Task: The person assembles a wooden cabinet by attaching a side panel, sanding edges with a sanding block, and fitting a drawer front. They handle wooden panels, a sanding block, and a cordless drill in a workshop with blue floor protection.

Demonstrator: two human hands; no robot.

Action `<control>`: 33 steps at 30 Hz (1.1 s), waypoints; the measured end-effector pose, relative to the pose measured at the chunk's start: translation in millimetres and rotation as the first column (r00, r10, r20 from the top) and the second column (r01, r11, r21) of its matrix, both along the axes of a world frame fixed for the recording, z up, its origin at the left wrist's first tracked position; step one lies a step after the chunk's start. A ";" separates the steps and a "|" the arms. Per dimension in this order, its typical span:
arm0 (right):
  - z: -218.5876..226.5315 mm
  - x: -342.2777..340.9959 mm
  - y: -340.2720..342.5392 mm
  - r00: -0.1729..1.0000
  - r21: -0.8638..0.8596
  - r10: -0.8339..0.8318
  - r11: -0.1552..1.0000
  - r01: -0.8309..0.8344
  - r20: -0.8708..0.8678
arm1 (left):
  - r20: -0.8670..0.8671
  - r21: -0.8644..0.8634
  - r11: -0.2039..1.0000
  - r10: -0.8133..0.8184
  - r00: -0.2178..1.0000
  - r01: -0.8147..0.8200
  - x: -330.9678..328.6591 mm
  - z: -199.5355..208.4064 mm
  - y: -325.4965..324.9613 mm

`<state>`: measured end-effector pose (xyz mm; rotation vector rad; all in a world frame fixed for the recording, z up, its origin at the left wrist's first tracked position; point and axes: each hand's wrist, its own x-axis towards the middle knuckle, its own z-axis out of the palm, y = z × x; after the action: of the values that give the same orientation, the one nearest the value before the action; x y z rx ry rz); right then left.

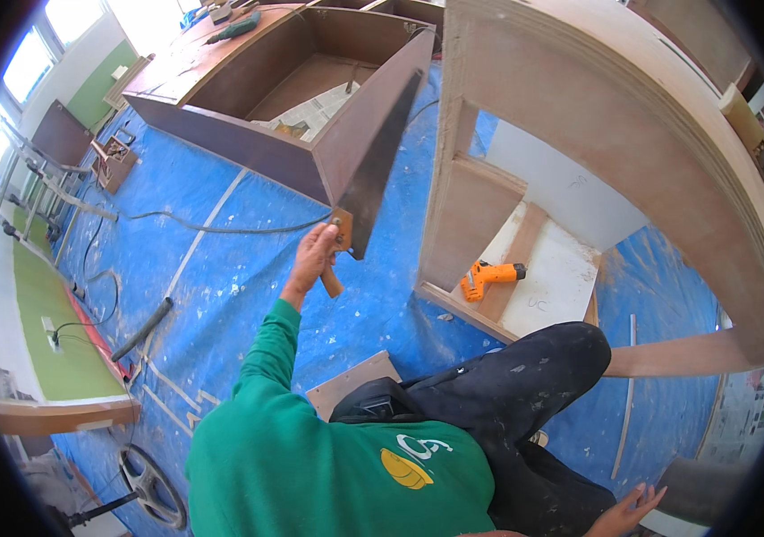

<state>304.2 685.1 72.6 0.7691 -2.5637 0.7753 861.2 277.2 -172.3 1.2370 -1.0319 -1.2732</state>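
My left hand (313, 258) is closed round the wooden handle of a handsaw (377, 170). Its long dark blade slants up and away, in front of the side of a brown wooden cabinet frame (221, 148). At the lower right edge, my right hand (630, 512) has its fingers apart and holds nothing. A dark grey rounded object (708, 488) is beside it; I cannot make out its kind. An orange cordless drill (489, 279) lies on a white panel (554, 291) inside a curved wooden frame (610, 85) to my right.
Blue sheeting (248, 259) covers the floor. A black cable (221, 228) runs across it on the left, near a dark tube (142, 331). A wooden board (351, 380) lies by my knee. A green power tool (237, 27) rests on the far cabinet. A wheel (151, 488) stands at lower left.
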 end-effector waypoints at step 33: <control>-21.7 -106.2 11.5 0.901 -0.058 0.118 0.993 -0.103 0.417 | 0.581 0.567 0.820 -0.332 0.743 -0.077 159.3 -206.3 -48.1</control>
<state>198.0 696.6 50.9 0.8160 -2.8911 1.1273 1020.6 229.2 -378.7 2.2301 -1.3025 -1.3205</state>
